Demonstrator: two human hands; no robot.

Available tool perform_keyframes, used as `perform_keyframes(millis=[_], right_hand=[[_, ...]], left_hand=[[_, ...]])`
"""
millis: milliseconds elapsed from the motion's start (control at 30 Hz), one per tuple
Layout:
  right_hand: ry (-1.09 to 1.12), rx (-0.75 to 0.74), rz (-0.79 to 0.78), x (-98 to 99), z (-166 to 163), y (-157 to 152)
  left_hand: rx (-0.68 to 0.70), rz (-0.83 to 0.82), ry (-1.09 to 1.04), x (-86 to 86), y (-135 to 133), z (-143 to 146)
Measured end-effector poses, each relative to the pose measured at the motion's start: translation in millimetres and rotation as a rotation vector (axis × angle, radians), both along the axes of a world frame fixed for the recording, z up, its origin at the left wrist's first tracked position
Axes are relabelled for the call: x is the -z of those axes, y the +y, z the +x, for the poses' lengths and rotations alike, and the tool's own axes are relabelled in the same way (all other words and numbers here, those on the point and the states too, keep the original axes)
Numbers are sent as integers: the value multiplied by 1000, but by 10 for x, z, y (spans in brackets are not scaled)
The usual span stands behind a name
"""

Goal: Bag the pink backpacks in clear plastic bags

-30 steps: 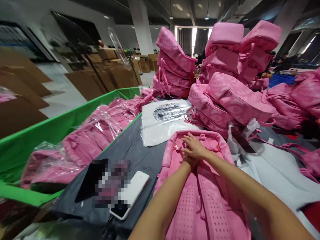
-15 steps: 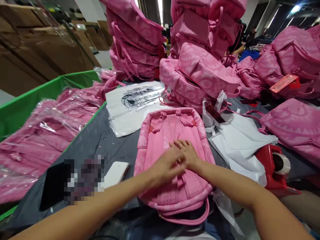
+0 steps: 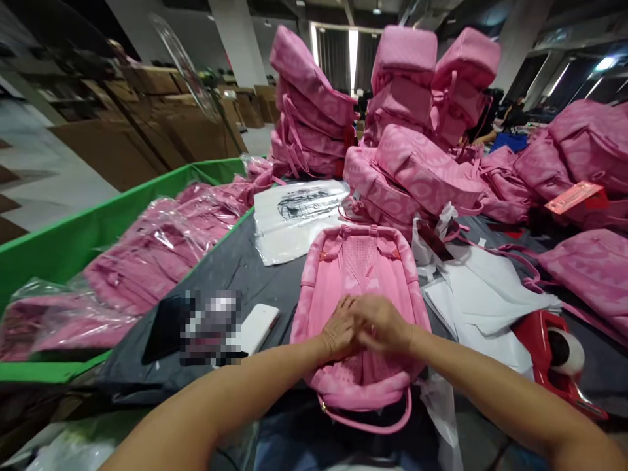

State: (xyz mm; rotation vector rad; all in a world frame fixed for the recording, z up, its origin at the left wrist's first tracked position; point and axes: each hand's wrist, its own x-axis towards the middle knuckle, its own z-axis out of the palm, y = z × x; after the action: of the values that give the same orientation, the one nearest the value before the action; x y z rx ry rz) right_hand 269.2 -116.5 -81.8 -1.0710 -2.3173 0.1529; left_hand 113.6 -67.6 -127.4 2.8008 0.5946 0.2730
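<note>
Lying under the flat left hand (image 3: pixel 339 332) and unreadably blurred right hand (image 3: pixel 385 325), a backpack (image 3: pixel 397 288) occupied the dark tabletop (image 3: pixel 275 281), cardboard boxes (image 3: pixel 167 140) beyond them.

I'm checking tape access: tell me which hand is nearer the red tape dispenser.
Right. The right hand is over the pink backpack, left of the red tape dispenser; the left hand is on the backpack, farther left.
</note>
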Motion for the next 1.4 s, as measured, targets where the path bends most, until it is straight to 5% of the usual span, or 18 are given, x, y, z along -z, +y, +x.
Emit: perform_keyframes(millis=[100,200,433,600,767,867,933,1000,1100,1167,1300,1400], right_hand=[[-317,-556,-30,-29,-134,-238],[-396,-598,-33,206,-194,-315],[-327,-670,29,822,-160,-197],[-369,-567,161,702,-247,-380],[-305,-354,410,262,-90,-323],[-290,104,294,49,181,148],[-246,467,152,60,302,504],[-215,673,53,198,324,761],[-215,707,20,511,269,882],[-222,704,10,692,268,843],[-151,695,70,817,414,760],[5,643,213,609,490,906]], left_hand=[[49,-145,224,-93,34,-35],[82,-242,327,-71,8,-71],[-109,-139,87,191,-165,-60],[-111,-176,116,117,-240,-129],[-49,-159,46,326,-572,-470],[-8,-223,74,335,-627,-612],[-12,-290,117,182,-529,-594],[-48,-338,103,-52,-330,-480],[-209,-207,-15,-345,99,-209],[-352,-29,-63,-365,396,-30],[-517,-5,-95,3,761,157],[-497,-92,-152,252,808,152]])
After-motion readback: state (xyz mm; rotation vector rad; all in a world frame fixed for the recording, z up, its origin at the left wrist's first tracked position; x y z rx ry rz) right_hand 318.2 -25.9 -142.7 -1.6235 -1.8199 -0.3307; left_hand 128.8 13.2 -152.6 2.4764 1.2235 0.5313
